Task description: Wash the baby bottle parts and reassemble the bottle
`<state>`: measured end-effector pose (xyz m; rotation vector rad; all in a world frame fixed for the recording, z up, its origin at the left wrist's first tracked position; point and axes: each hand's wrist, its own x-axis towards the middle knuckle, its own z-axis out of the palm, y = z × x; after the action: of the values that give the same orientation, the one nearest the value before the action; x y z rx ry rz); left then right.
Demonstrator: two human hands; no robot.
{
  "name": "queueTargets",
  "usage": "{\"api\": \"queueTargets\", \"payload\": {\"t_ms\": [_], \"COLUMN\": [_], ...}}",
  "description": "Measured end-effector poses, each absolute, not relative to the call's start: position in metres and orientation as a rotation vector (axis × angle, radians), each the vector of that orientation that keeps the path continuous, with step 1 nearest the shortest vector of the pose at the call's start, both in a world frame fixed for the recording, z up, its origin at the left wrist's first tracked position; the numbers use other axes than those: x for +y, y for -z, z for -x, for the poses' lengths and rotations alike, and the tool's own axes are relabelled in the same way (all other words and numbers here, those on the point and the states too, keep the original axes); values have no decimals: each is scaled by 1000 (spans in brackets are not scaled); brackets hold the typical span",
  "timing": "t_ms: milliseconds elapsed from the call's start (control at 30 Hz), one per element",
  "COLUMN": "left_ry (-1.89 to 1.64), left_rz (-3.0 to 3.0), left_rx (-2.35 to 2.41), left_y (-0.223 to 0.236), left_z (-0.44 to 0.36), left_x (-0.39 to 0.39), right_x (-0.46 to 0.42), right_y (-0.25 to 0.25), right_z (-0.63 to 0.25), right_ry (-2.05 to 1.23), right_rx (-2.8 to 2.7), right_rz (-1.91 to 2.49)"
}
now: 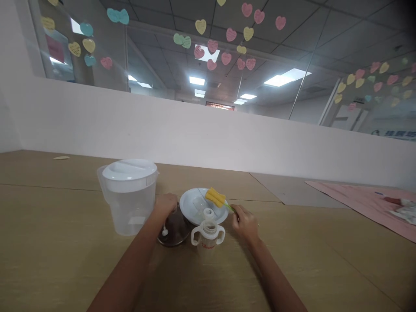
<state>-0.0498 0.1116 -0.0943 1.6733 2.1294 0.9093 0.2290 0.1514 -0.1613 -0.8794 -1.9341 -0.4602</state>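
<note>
My left hand (166,204) rests with curled fingers on the rim of a dark glass bowl (173,229), right beside a clear plastic pitcher (130,201) with a white lid. My right hand (244,223) is closed on the green handle of a yellow sponge brush (215,197), whose head lies over a white plate (198,207). A small clear baby bottle (208,232) with two white handles stands in front of the plate, between my hands.
The wooden table (65,242) runs to a white partition wall (195,134) behind. A pink cloth (367,203) with small items lies at the far right. Paper hearts stick to the glass above.
</note>
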Motion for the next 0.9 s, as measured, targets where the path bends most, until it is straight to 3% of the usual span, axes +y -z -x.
{"api": "queueTargets", "payload": {"t_ms": [233, 567, 900], "left_ry": [-589, -622, -791], "left_rz": [-1917, -2165, -2339], "left_rx": [2334, 2287, 2017], "left_y": [69, 111, 52], "left_z": [25, -12, -22], "left_x": [115, 137, 107], "right_x": [155, 156, 160], "right_y": [163, 164, 168], "right_z": [-226, -223, -222], "right_ry": [453, 386, 257], "right_rx": [-1890, -1868, -1918], "right_rz": [975, 987, 849]}}
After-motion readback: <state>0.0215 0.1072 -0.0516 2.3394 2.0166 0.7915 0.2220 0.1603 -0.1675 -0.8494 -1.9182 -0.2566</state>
